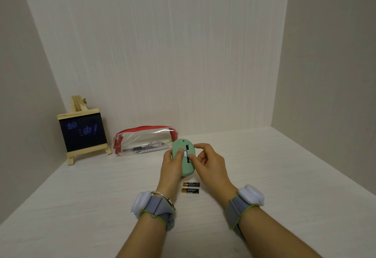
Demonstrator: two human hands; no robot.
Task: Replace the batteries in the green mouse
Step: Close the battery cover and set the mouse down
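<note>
The green mouse [184, 167] is held off the table with its underside facing me, and a dark narrow slot shows on that face. My left hand [172, 166] grips it from the left, thumb pressed on the underside. My right hand [209, 161] is at the mouse's right edge, thumb and a fingertip touching the dark slot. Whether it pinches anything there is too small to tell. Two black-and-gold batteries [190, 187] lie side by side on the table just below the mouse, between my wrists.
A clear pencil case with a red zipper [142, 140] lies behind the mouse. A small chalkboard on a wooden easel [83, 131] stands at the back left. Walls close in the white table [81, 206] at the back, left and right.
</note>
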